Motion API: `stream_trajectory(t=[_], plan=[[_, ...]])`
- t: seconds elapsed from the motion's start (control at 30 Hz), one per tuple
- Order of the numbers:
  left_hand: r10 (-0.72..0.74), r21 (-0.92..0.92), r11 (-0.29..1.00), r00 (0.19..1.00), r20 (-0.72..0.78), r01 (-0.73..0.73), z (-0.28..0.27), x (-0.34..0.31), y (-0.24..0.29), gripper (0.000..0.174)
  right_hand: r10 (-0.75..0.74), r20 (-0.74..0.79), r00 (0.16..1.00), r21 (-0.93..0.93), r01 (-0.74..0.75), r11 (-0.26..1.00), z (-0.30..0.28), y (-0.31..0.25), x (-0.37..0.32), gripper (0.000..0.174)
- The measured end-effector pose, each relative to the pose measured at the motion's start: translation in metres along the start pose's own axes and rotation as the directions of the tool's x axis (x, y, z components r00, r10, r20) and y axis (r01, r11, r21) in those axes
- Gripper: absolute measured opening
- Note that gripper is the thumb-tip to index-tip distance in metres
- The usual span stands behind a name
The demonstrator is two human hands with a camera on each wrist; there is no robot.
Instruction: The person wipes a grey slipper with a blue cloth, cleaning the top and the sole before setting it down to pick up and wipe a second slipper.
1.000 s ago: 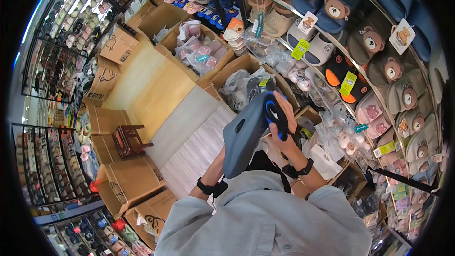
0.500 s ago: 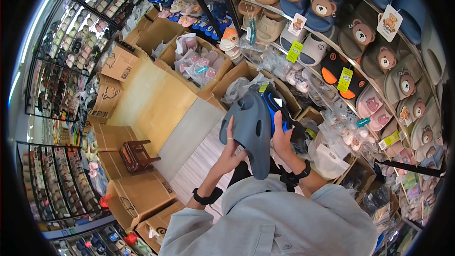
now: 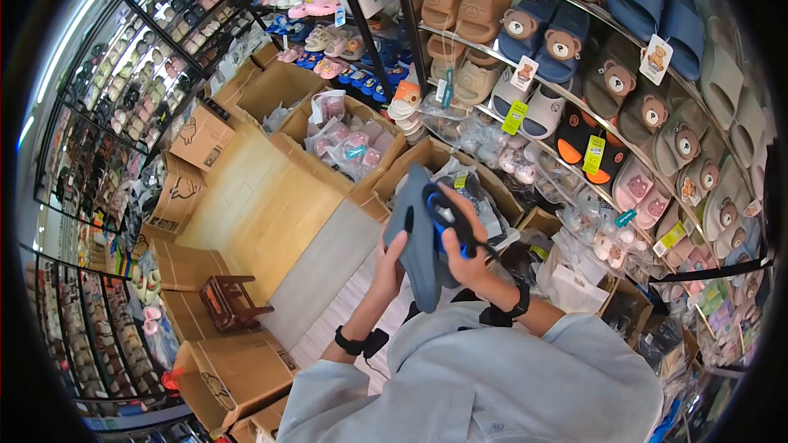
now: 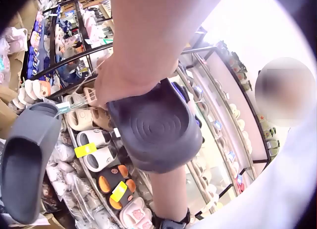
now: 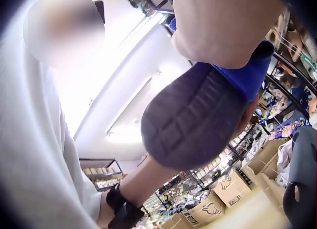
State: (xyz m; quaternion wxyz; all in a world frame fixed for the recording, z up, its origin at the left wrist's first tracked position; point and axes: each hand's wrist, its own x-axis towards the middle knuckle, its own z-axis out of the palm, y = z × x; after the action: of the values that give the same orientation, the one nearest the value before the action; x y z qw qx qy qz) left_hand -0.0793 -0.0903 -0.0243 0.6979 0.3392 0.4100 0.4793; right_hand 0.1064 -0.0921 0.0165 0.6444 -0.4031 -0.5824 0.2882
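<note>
In the head view my left hand (image 3: 387, 269) grips a grey-blue clog (image 3: 409, 238), its thumb against the outer side. The clog stands nearly on edge, toe pointing away from the body. Close beside it, my right hand (image 3: 466, 248) holds a black-and-blue slipper (image 3: 447, 212), thumb across it. Concentric rings mark the insole at the clog's heel (image 4: 156, 127) in the left wrist view. A ridged dark sole (image 5: 193, 120) under the blue upper (image 5: 245, 76) faces the right wrist camera. Most fingers are hidden behind the footwear.
Shelves of bear-faced slides (image 3: 562, 39) rise on the right. Ahead, open cartons hold bagged footwear (image 3: 355, 148). More cartons (image 3: 234, 377) and a small brown stool (image 3: 231, 302) line the left side of the wooden floor (image 3: 238, 197).
The clog has turned from showing its broad top half a second ago to nearly edge-on. My left hand now grips its outer side; the black-and-blue slipper has shifted slightly left and downward.
</note>
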Motion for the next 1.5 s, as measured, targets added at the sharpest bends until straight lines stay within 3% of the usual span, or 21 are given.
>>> stream_trajectory(t=[0.03, 0.1, 0.13, 0.17, 0.27, 0.37, 0.4, 0.5, 0.6, 0.67, 0.73, 0.8, 0.9, 0.93, 1.03, 1.1, 1.23, 1.3, 1.37, 1.43, 1.5], plan=[[-0.049, -0.111, 0.992, 0.998, 0.030, 0.052, -0.006, 0.001, 0.008, 0.079, -0.158, 0.072, 0.985, -0.046, 0.162, 0.986, 0.009, -0.005, 0.003, 0.059], [-0.127, -0.334, 0.931, 0.988, 0.089, 0.150, -0.020, -0.003, 0.026, 0.078, -0.308, 0.262, 0.915, -0.090, 0.340, 0.936, 0.029, -0.011, -0.007, 0.061], [-0.167, -0.302, 0.938, 0.985, 0.037, 0.170, -0.018, -0.012, 0.045, 0.081, -0.329, 0.375, 0.867, -0.152, 0.407, 0.900, 0.037, -0.018, -0.012, 0.060], [-0.140, -0.349, 0.926, 0.989, 0.039, 0.144, -0.032, -0.011, 0.045, 0.083, -0.439, 0.414, 0.797, -0.142, 0.533, 0.834, 0.051, -0.015, -0.016, 0.056], [-0.086, -0.491, 0.860, 0.988, 0.127, 0.137, -0.067, -0.016, 0.056, 0.083, -0.556, 0.553, 0.621, -0.132, 0.724, 0.677, 0.079, -0.018, -0.009, 0.043], [-0.131, -0.473, 0.873, 0.991, 0.009, 0.120, -0.086, -0.031, 0.068, 0.079, -0.604, 0.546, 0.581, -0.067, 0.749, 0.659, 0.100, -0.005, 0.013, 0.045], [-0.160, -0.502, 0.856, 0.986, -0.037, 0.120, -0.093, -0.034, 0.072, 0.076, -0.605, 0.532, 0.592, -0.125, 0.762, 0.636, 0.109, 0.002, 0.020, 0.046], [-0.094, -0.424, 0.901, 0.995, 0.010, 0.090, -0.142, -0.040, 0.058, 0.078, -0.559, 0.446, 0.699, -0.184, 0.683, 0.707, 0.142, 0.013, 0.047, 0.052], [-0.142, -0.482, 0.870, 0.989, -0.045, 0.102, -0.163, -0.051, 0.067, 0.075, -0.320, 0.385, 0.866, -0.238, 0.428, 0.872, 0.176, 0.010, 0.063, 0.063], [-0.157, -0.535, 0.836, 0.987, -0.021, 0.121, -0.184, -0.054, 0.067, 0.078, -0.213, 0.387, 0.897, -0.206, 0.309, 0.928, 0.198, 0.007, 0.061, 0.064], [-0.132, -0.567, 0.818, 0.991, -0.021, 0.097, -0.191, -0.053, 0.074, 0.079, -0.272, 0.417, 0.867, -0.259, 0.400, 0.879, 0.218, -0.001, 0.050, 0.065], [-0.005, -0.689, 0.717, 0.989, 0.150, 0.108, -0.215, -0.049, 0.059, 0.075, -0.333, 0.464, 0.821, -0.278, 0.492, 0.825, 0.234, -0.003, 0.031, 0.066], [0.062, -0.838, 0.514, 0.966, 0.252, 0.186, -0.239, -0.047, 0.049, 0.069, -0.360, 0.570, 0.739, -0.239, 0.569, 0.787, 0.250, -0.010, -0.004, 0.063], [-0.042, -0.859, 0.488, 0.987, 0.154, 0.155, -0.237, -0.053, 0.046, 0.072, -0.364, 0.607, 0.707, -0.205, 0.581, 0.788, 0.253, -0.015, -0.014, 0.060], [-0.095, -0.891, 0.393, 0.974, 0.208, 0.228, -0.239, -0.053, 0.044, 0.082, -0.416, 0.688, 0.595, -0.131, 0.665, 0.735, 0.253, -0.017, -0.043, 0.049], [-0.281, -0.762, 0.580, 0.949, 0.144, 0.287, -0.229, -0.066, 0.069, 0.083, -0.473, 0.753, 0.458, -0.046, 0.753, 0.656, 0.247, -0.010, -0.051, 0.049], [-0.222, -0.749, 0.624, 0.970, 0.103, 0.222, -0.227, -0.061, 0.057, 0.079, -0.477, 0.819, 0.319, 0.035, 0.801, 0.597, 0.233, -0.007, -0.031, 0.050], [-0.132, -0.776, 0.611, 0.986, 0.099, 0.160, -0.237, -0.059, 0.038, 0.072, -0.457, 0.829, 0.322, -0.005, 0.822, 0.569, 0.227, 0.001, -0.021, 0.049], [-0.131, -0.802, 0.589, 0.991, 0.023, 0.096, -0.222, -0.068, 0.056, 0.068, -0.425, 0.818, 0.388, -0.043, 0.778, 0.627, 0.224, 0.001, -0.002, 0.052], [-0.071, -0.770, 0.635, 0.988, -0.139, -0.062, -0.221, -0.071, 0.060, 0.061, -0.369, 0.778, 0.508, -0.135, 0.710, 0.692, 0.229, -0.001, 0.017, 0.053], [0.019, -0.762, 0.642, 0.996, -0.087, -0.079, -0.223, -0.081, 0.067, 0.061, -0.294, 0.717, 0.632, -0.211, 0.598, 0.773, 0.243, -0.005, 0.030, 0.054]])
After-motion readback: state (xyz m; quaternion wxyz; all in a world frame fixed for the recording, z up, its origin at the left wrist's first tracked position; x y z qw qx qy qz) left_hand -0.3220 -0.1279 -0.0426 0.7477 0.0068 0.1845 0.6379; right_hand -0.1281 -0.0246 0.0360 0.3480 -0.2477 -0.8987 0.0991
